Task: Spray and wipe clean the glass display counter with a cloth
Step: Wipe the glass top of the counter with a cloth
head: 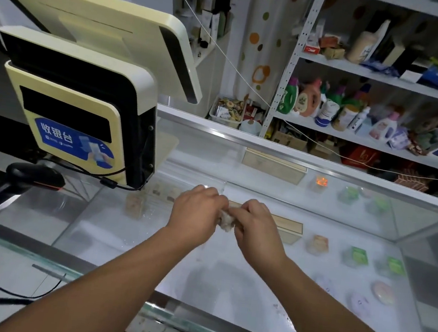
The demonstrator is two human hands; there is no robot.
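Both forearms are extending over the glass table's (225, 282) near edge; above its middle the left hand (196, 214) and right hand (256, 227) are each pinching one crumpled cloth (226, 221), bunched between them. Beyond, a cash register (81, 110) is standing at the table's far left corner.

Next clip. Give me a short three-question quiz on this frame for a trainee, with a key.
1. True or false: the cloth lies spread flat and untouched on the glass counter.
2. What holds the cloth? A) the left hand only; B) the right hand only; C) both hands.
3. Fill in: the cash register stands on the person's ____ side.
Key: 1 false, it is bunched up between the hands; 2 C; 3 left.
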